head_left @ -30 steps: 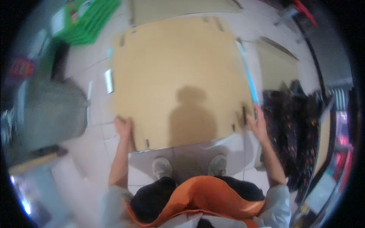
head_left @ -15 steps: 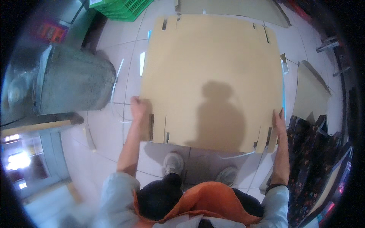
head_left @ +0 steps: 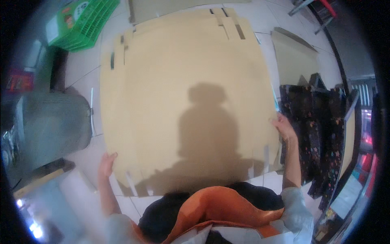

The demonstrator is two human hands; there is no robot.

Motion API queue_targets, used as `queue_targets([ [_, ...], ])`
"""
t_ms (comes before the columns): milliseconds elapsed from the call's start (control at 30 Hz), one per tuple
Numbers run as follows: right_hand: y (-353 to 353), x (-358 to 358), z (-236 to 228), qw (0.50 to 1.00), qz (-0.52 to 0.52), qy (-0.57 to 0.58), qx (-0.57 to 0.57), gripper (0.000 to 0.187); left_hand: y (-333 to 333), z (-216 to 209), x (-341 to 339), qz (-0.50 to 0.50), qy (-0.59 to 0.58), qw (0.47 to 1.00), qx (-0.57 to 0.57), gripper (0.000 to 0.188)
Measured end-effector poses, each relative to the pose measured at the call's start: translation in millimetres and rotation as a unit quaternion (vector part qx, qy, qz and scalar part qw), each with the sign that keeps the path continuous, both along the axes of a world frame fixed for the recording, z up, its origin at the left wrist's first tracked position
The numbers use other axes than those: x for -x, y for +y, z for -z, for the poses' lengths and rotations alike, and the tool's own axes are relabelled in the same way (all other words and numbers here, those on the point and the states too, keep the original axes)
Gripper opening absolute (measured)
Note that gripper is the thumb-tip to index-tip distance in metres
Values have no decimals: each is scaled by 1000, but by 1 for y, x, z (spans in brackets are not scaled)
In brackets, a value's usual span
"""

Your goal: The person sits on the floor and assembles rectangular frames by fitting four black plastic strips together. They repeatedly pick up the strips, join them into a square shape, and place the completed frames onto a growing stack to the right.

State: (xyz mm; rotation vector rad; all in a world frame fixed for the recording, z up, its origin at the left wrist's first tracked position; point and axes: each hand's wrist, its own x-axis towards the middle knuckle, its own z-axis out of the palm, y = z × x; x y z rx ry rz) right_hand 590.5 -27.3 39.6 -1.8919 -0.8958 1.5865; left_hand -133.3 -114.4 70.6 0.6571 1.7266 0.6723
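Before me is a large flat tan cardboard sheet (head_left: 162,101), with narrow slots cut near its corners. My left hand (head_left: 107,163) is closed on its left edge near the front corner, thumb on top. Farther up the opposite edge, my right hand (head_left: 285,127) grips the sheet, its thumb over the top face and its other fingers mostly hidden. The sheet looks raised toward me and covers my feet. A shadow of a head and shoulders falls across it. A thin blue strip (head_left: 275,97) shows past the sheet's right edge.
A green plastic crate (head_left: 95,24) stands far left, above a grey rounded container (head_left: 53,118). Dark flower-patterned pieces (head_left: 310,134) stand close by my right arm. More cardboard (head_left: 294,59) lies behind them, with another piece (head_left: 174,7) at the far edge of the tiled floor (head_left: 83,73).
The cardboard sheet has come nearer to me and turned slightly, now hiding my feet. Both hands still hold its sides. The surroundings have shifted left in view.
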Motion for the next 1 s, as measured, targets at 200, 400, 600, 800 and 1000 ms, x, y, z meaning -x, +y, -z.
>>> queue_targets([
  [200, -37, -3, 6, 996, -25, -78, -45, 51, 62, 17, -78, 184, 154, 957, 164, 45],
  [400, -47, 49, 24, 899, -130, -376, -184, 60, 4, 58, -156, 221, 397, 888, -75, 48],
  [600, -30, 88, 8, 982, 54, -64, -172, 60, 10, 73, -156, 15, 168, 971, -168, 55],
  [800, -16, 72, -2, 999, 5, 39, -2, 72, 59, 50, -141, 81, 82, 981, -158, 59],
  [1000, -15, 111, -2, 907, -146, -394, 30, 53, 75, 57, -176, 223, 431, 874, 6, 45],
])
